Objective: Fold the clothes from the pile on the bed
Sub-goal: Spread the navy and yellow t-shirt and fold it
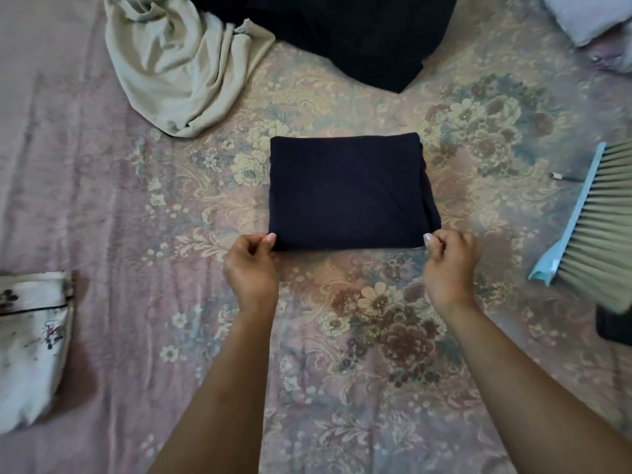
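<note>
brush (595, 220) right | pen (564, 177) beside it | pillow (591, 15) far right | floral pouch (30, 347) left

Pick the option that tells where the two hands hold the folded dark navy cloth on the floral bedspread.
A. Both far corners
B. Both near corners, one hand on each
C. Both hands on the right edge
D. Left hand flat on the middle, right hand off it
B: the left hand pinches the near left corner of the folded dark navy cloth, and the right hand pinches its near right corner.
</note>
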Tool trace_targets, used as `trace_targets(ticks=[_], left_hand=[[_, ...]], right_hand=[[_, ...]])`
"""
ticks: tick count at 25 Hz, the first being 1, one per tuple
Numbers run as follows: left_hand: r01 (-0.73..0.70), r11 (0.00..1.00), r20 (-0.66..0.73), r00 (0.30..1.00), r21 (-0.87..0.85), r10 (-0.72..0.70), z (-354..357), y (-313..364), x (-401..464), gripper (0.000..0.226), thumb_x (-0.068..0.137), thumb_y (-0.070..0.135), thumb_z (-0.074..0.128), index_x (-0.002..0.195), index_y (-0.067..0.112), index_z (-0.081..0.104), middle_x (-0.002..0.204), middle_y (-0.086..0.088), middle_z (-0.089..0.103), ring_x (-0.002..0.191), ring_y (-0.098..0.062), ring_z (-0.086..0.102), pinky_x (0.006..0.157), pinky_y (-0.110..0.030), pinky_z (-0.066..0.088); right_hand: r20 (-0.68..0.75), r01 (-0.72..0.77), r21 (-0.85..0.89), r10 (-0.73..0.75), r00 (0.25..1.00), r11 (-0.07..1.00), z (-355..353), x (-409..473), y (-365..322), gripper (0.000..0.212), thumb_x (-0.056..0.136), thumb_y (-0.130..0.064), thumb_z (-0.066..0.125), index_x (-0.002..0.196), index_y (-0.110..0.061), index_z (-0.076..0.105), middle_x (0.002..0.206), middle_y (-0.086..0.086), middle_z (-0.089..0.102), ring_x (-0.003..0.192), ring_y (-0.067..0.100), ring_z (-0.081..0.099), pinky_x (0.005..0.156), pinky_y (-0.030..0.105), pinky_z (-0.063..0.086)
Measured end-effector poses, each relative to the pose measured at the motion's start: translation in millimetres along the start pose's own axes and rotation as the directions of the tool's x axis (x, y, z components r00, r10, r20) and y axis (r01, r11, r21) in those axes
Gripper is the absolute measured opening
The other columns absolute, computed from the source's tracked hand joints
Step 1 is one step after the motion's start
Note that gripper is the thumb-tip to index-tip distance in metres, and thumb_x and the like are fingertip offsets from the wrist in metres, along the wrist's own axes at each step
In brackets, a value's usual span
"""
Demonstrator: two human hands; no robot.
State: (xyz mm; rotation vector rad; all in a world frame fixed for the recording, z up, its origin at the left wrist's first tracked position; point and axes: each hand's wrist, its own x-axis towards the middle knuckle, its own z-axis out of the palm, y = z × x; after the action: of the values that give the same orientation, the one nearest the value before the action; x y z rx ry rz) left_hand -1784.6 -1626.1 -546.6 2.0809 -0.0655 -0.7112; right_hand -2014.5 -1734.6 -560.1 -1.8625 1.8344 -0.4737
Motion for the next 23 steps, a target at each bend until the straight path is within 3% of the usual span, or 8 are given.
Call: trace_targets(ticks=[4,8,11,14,18,21,23], left_hand=[[0.073,0.987,0.009,0.997,-0.142,-0.072,-7,-9,-16,0.005,0.089,0.018,0.064,0.089,0.013,0.067,0.088,-0.007,0.070,0.079,-0.019,0.065,0.068,-0.021,0.054],[-0.032,0.998,0.011,0.999,-0.059,0.033,-8,-4,-17,0.026,0.093,0.032,0.057,0.101,0.011,0.070,0.093,0.003,0.069,0.083,-0.003,0.061,0.069,-0.007,0.045],[-0.043,0.998,0.034,0.998,-0.055,0.045,7,9,-15,0.030,0.094,0.038,0.053,0.097,0.012,0.067,0.088,0.006,0.066,0.078,-0.003,0.058,0.072,-0.015,0.046],[-0.084,0.981,0.037,0.996,0.175,0.078,16,16,-8,0.038,0.098,0.043,0.040,0.094,0.009,0.056,0.085,0.001,0.058,0.079,-0.016,0.052,0.070,-0.030,0.037],[-0.259,0.884,0.119,0.966,0.389,0.231,16,15,5,0.037,0.100,0.040,0.036,0.093,0.007,0.050,0.087,-0.011,0.060,0.079,-0.030,0.053,0.066,-0.036,0.036],[-0.351,0.784,0.160,0.936,0.513,0.314,16,13,8,0.036,0.102,0.036,0.032,0.104,0.006,0.051,0.093,-0.018,0.063,0.081,-0.034,0.055,0.063,-0.036,0.032],[-0.385,0.714,0.158,0.918,0.586,0.365,16,15,7,0.034,0.103,0.034,0.029,0.105,0.007,0.050,0.093,-0.020,0.064,0.080,-0.035,0.056,0.061,-0.035,0.032]], right_hand=[[0.053,-0.201,0.372,0.196,0.979,0.906,-3,-12,2,0.025,0.093,-0.035,0.056,0.098,-0.012,0.064,0.100,0.012,0.055,0.084,0.015,0.051,0.076,0.023,0.040],[0.050,-0.218,0.477,0.221,0.974,0.852,-13,-6,-9,0.020,0.089,-0.037,0.062,0.096,-0.018,0.065,0.104,0.011,0.063,0.085,0.012,0.056,0.068,0.007,0.044],[0.013,-0.159,0.416,0.169,0.985,0.895,-15,1,-20,0.021,0.088,-0.038,0.063,0.086,-0.017,0.063,0.091,0.007,0.062,0.082,0.017,0.055,0.067,0.014,0.044],[-0.068,-0.040,0.256,0.059,0.996,0.966,-16,5,-31,0.028,0.092,-0.041,0.055,0.087,-0.014,0.061,0.080,0.001,0.058,0.079,0.022,0.055,0.070,0.036,0.045],[-0.011,0.009,0.054,-0.008,1.000,0.998,-9,21,-41,0.039,0.095,-0.044,0.047,0.092,-0.007,0.060,0.078,0.005,0.057,0.075,0.027,0.054,0.064,0.037,0.041],[-0.040,0.121,-0.104,-0.125,0.991,0.987,-3,24,-48,0.033,0.097,-0.035,0.048,0.091,-0.004,0.059,0.081,0.012,0.058,0.078,0.032,0.053,0.064,0.040,0.039],[-0.060,0.111,-0.116,-0.119,0.991,0.987,-4,23,-54,0.027,0.100,-0.028,0.042,0.091,-0.006,0.053,0.078,0.009,0.053,0.073,0.027,0.048,0.061,0.036,0.032]])
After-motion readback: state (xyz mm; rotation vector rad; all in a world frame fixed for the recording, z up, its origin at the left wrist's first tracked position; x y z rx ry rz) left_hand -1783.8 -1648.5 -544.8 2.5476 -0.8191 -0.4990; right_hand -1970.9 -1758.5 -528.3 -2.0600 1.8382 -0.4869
